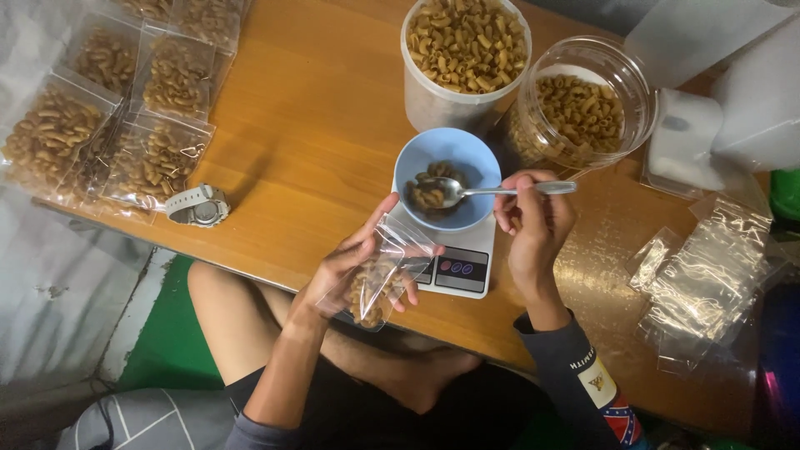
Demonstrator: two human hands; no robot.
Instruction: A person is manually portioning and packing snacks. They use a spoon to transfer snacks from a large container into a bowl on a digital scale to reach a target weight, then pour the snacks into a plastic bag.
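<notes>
Macaroni bagging over our scale (458,262).
Our left hand (354,271) grips an open plastic bag (379,279); our right hand (533,221) pinches a spoon (483,192) in the blue bowl (446,158).

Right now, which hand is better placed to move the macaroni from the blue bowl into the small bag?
The right hand: it holds the spoon, loaded inside the blue bowl. The left hand holds the small bag open.

The table (317,125) is smooth varnished wood with a soft sheen. The spoon (467,192) is polished metal, the bowl (433,150) matt blue plastic. The pouch (383,279) is clear, glossy, crinkled plastic film, as are the empty bags (708,275).
</notes>
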